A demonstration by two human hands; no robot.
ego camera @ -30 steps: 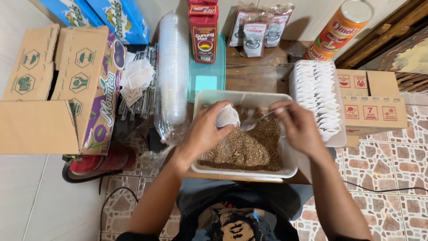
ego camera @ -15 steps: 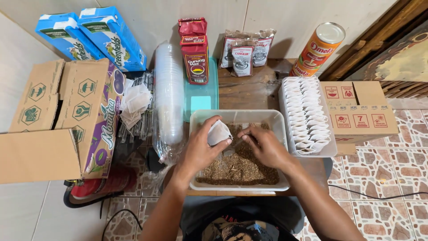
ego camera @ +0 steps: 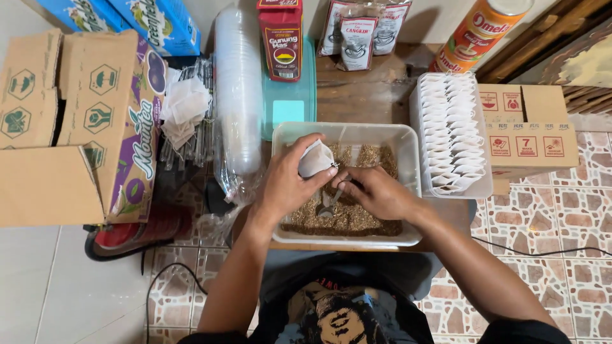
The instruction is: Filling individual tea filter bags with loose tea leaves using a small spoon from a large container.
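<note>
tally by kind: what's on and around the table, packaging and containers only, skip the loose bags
Blue cartons: 2
Red box: 1
Foil pouches: 3
Orange can: 1
Clear tub of brown loose material: 1
White tray of filled bags: 1
Teal lid: 1
Brown cardboard boxes: 3, counting the two on the left
Total: 13

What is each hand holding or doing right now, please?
Left hand: closed on a small white filter bag, held above the tray.
Right hand: closed on a metal spoon dipped in the loose tea.
</note>
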